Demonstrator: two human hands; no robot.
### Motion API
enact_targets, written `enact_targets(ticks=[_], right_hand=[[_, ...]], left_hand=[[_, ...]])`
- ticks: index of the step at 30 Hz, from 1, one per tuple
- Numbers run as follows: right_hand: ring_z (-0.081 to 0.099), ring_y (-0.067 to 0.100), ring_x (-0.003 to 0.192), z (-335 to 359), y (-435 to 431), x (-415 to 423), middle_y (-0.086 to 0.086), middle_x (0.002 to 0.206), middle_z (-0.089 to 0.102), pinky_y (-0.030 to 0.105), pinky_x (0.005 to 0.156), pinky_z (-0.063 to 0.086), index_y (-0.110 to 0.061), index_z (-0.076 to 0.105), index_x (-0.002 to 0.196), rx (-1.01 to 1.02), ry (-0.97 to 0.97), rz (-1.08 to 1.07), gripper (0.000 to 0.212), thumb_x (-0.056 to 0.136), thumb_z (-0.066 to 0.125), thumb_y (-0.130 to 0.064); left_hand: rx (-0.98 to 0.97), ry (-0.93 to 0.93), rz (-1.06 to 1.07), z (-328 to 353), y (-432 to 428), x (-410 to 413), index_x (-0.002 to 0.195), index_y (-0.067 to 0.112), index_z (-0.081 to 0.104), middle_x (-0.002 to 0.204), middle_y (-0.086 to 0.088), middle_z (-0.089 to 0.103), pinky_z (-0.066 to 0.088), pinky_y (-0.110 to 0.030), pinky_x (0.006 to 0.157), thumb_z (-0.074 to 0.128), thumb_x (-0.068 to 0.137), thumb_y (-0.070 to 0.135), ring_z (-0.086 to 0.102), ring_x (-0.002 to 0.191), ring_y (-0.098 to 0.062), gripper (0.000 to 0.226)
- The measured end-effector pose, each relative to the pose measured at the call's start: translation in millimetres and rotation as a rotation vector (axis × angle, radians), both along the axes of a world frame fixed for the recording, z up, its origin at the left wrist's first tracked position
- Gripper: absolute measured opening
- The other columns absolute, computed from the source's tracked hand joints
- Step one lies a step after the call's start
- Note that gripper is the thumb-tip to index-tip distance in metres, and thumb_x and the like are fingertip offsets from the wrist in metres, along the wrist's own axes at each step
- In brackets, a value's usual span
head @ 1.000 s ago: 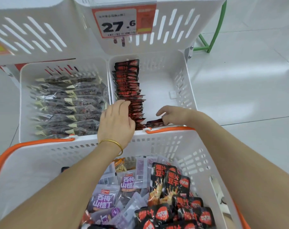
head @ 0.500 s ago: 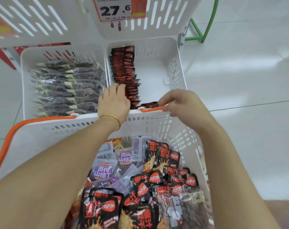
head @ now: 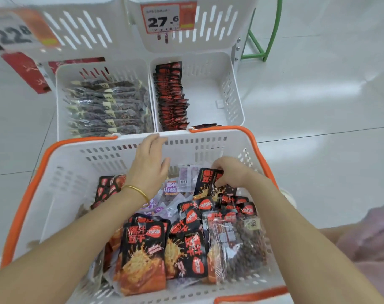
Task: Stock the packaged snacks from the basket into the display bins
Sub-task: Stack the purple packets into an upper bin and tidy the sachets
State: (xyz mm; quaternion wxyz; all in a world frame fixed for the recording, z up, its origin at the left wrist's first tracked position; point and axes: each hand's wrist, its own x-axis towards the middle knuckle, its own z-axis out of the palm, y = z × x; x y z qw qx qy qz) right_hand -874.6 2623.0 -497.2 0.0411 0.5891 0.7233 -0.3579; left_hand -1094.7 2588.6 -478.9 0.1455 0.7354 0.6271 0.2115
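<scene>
White basket (head: 77,163) holds packets (head: 142,255); right hand (head: 232,172) pinches black packet (head: 205,183), left hand (head: 148,167) loose.

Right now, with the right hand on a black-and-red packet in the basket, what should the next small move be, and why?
Probably lift that black-and-red packet out of the basket toward the right display bin. The right hand pinches its top edge, and that bin holds a row of matching packets with bare floor beside it.

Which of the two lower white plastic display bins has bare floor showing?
The right white bin: red-black packets line its left wall, while dark packets fill the left bin across.
</scene>
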Motion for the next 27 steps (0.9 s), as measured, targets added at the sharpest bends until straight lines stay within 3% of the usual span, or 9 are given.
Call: enact_targets(ticks=[3,5,8,13,17,19,21,25,27], right_hand=[[0.057,0.019,0.074,20.9,0.5,1.4,0.003,0.079,0.061,0.022,0.060,0.044,-0.004,0.069,0.088,0.019,0.111,0.003,0.016,0.074,0.077,-0.005],[0.052,0.013,0.065,37.9,1.7,0.2,0.000,0.073,0.058,0.010,0.051,0.040,-0.004,0.071,0.085,0.060,0.203,-0.033,0.013,0.074,0.077,-0.005],[0.048,0.010,0.058,63.9,4.9,-2.6,-0.002,0.066,0.054,0.015,0.055,0.040,-0.006,0.069,0.078,0.147,0.320,-0.094,0.012,0.072,0.079,-0.010],[0.055,0.012,0.059,85.4,7.8,-5.2,-0.003,0.062,0.056,0.028,0.058,0.047,-0.019,0.057,0.061,0.211,0.553,-0.238,0.026,0.070,0.081,-0.014],[0.050,0.005,0.052,83.9,15.7,-7.3,-0.004,0.059,0.053,0.022,0.054,0.042,-0.016,0.054,0.064,0.234,0.564,-0.240,0.028,0.073,0.079,-0.023],[0.061,0.009,0.066,87.3,24.0,2.4,0.001,0.074,0.063,0.029,0.064,0.051,-0.015,0.063,0.083,0.108,0.609,-0.183,0.016,0.076,0.076,-0.020],[0.067,0.013,0.076,92.4,34.4,13.1,0.001,0.089,0.068,0.031,0.065,0.056,-0.021,0.064,0.099,-0.024,0.581,-0.100,0.023,0.079,0.073,-0.013],[0.061,0.007,0.057,107.5,63.5,13.5,-0.003,0.066,0.062,0.021,0.047,0.049,-0.015,0.063,0.082,0.129,0.590,-0.162,0.016,0.079,0.070,-0.001],[0.059,0.010,0.056,111.0,83.6,13.6,0.000,0.063,0.059,0.024,0.051,0.049,-0.016,0.061,0.076,0.297,0.656,-0.286,0.020,0.078,0.070,0.002]], left_hand=[[-0.161,-0.164,-0.062,7.1,-6.2,11.1,0.135,0.012,0.040,0.133,-0.005,0.037,0.042,-0.031,0.101,0.049,0.094,0.014,0.045,0.115,-0.012,0.042],[-0.309,-0.274,-0.081,14.1,-7.2,22.4,0.139,0.016,0.034,0.133,-0.001,0.039,0.041,-0.027,0.099,0.056,0.092,0.023,0.046,0.118,-0.013,0.053],[-0.425,-0.385,-0.143,19.9,-5.4,39.4,0.142,0.019,0.025,0.135,0.007,0.040,0.035,-0.021,0.100,0.071,0.081,0.030,0.041,0.126,-0.010,0.078],[-0.340,-0.543,-0.057,23.0,4.0,53.2,0.143,0.024,0.018,0.118,0.006,0.054,0.047,-0.025,0.088,0.082,0.068,0.020,0.058,0.103,-0.009,0.098],[-0.327,-0.606,-0.111,24.6,15.2,54.1,0.141,0.024,0.022,0.114,0.011,0.055,0.045,-0.008,0.078,0.075,0.075,0.008,0.056,0.097,0.005,0.087],[-0.318,-0.622,-0.134,23.8,24.1,51.1,0.145,0.023,0.018,0.119,0.009,0.052,0.045,-0.010,0.083,0.072,0.078,0.006,0.055,0.102,0.002,0.087],[-0.306,-0.584,-0.157,25.6,34.8,49.5,0.149,0.022,0.011,0.129,0.005,0.048,0.042,-0.017,0.091,0.071,0.080,0.009,0.052,0.111,-0.007,0.092],[-0.227,-0.552,-0.179,34.7,71.5,50.6,0.150,0.022,0.006,0.137,-0.001,0.042,0.039,-0.025,0.102,0.072,0.080,0.019,0.047,0.120,-0.011,0.096],[-0.088,-0.485,-0.126,33.7,93.7,45.7,0.149,0.019,0.007,0.136,-0.005,0.042,0.033,-0.032,0.108,0.072,0.077,0.033,0.042,0.125,-0.018,0.099]])
